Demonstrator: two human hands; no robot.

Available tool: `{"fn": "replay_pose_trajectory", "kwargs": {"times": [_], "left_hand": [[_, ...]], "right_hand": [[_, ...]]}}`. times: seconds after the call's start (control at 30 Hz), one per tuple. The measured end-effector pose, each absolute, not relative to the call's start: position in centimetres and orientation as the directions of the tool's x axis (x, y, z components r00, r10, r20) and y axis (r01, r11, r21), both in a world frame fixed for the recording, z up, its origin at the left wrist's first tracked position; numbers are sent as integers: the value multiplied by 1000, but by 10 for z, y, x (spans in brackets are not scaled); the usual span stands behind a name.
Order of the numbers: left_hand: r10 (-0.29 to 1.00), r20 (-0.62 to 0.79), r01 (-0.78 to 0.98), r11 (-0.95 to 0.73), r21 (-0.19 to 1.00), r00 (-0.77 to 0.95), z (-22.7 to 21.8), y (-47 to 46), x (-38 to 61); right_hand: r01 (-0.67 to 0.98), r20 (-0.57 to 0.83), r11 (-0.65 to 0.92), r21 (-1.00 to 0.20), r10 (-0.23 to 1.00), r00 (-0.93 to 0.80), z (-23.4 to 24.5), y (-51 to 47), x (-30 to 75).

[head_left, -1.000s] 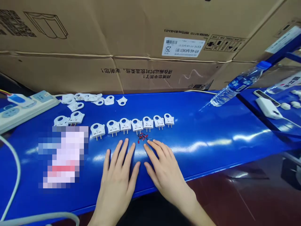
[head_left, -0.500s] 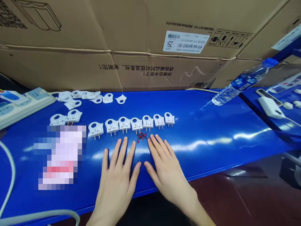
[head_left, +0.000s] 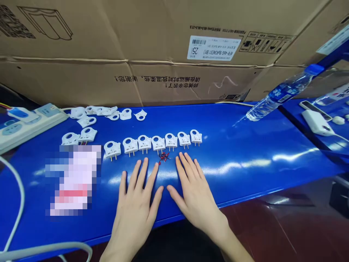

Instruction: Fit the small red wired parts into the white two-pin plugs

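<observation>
blue desk [head_left: 245, 145]: one, glossy. left hand [head_left: 137, 203] and right hand [head_left: 197, 193]: palms down by the near edge, fingers straight, spread, gripping nothing. white plug casings [head_left: 160, 147]: seven, in a row between the hands and the far edge, prongs towards the near edge. red-and-black parts [head_left: 164, 157]: one small tangle, just short of the row (touching prongs? can't tell from here); a careless forward sweep of either hand could scatter it.

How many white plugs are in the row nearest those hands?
7 white plugs: the leftmost one, two beyond the left hand, two behind the red-and-black parts, two beyond the right hand. None there looks hidden.
</observation>
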State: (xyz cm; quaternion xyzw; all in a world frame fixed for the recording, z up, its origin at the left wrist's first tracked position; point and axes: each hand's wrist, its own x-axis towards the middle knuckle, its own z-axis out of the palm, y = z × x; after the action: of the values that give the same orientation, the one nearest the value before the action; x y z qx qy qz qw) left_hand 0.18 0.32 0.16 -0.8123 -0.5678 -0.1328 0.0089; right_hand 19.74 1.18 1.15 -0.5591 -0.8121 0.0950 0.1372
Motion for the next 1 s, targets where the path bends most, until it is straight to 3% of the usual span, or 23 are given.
{"fn": "replay_pose_trajectory", "kwargs": {"times": [0.63,1.0], "left_hand": [[921,225,927,-353,129,319,0,4,2],[923,228,923,-350,159,311,-1,5,3]], "right_hand": [[917,46,317,-243,948,-316,11,13,192],[909,56,319,-269,947,-316,11,13,193]]}}
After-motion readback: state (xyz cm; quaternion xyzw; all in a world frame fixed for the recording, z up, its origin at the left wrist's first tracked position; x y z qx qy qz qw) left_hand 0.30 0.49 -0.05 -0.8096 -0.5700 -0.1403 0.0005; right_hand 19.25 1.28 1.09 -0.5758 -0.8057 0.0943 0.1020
